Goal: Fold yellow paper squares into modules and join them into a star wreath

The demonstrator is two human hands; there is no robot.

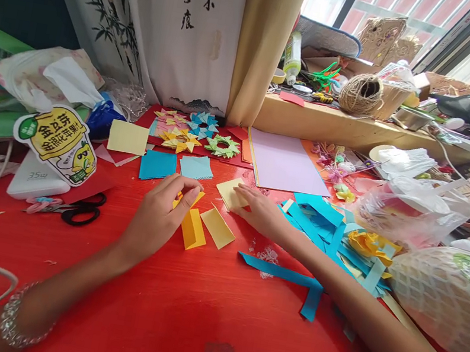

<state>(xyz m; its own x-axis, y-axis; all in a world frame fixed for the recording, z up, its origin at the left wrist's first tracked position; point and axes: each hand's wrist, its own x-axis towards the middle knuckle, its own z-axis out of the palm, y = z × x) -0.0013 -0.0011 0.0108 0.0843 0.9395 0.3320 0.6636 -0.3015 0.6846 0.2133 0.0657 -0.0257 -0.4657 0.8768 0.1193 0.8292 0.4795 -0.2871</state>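
Observation:
My left hand [167, 201] is closed, its thumb and fingers pinching a small piece of orange-yellow paper [188, 198]. Just below it, a creased orange-yellow paper piece [193, 229] lies on the table beside a creased pale yellow one [218, 228]. My right hand [259, 207] is stretched out, fingertips touching the right side of a pale yellow paper square [228, 192]. Behind my left hand are blue paper squares [158, 166] and light blue paper squares [197, 167]. Folded paper stars in yellow [181, 140], green [222, 146] and blue [204, 125] lie farther back.
Black-handled scissors [81, 211] and a white power bank [38, 179] lie at the left. Blue paper strips [317, 223] are heaped by my right forearm, one loose strip [280, 270] nearer. A lilac sheet [287, 160] lies behind. A netted fruit [443, 301] stands at the right.

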